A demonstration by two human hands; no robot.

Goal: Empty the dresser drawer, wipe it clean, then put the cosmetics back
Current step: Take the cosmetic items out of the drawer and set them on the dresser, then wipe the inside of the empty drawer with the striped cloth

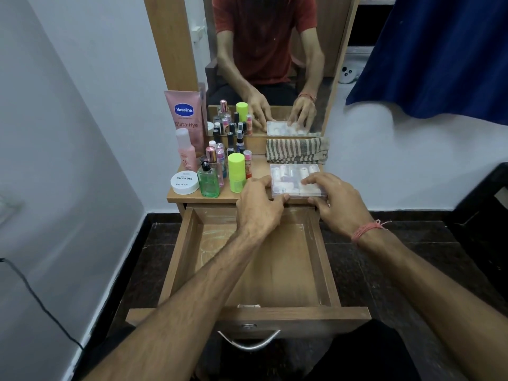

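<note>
The wooden dresser drawer [324, 254] is pulled out toward me and holds nothing; faint smears show on its floor. A clear plastic box [288, 177] of small cosmetics rests on the dresser top [258, 166] at the front right. My left hand [258, 204] grips the box's left front corner, and my right hand [335, 199] holds its right side with fingers over the lid. A striped folded cloth [297, 149] lies just behind the box. Bottles stand on the left of the top, among them a neon green bottle [236, 171] and a green glass bottle [209, 180].
A pink Vaseline tube [185, 114], a pink bottle [187, 152] and a white nail polish jar [184, 182] stand at the far left. The mirror [269, 50] rises behind. A blue cloth [439, 50] hangs at right. A black cable [41, 303] runs along the left wall.
</note>
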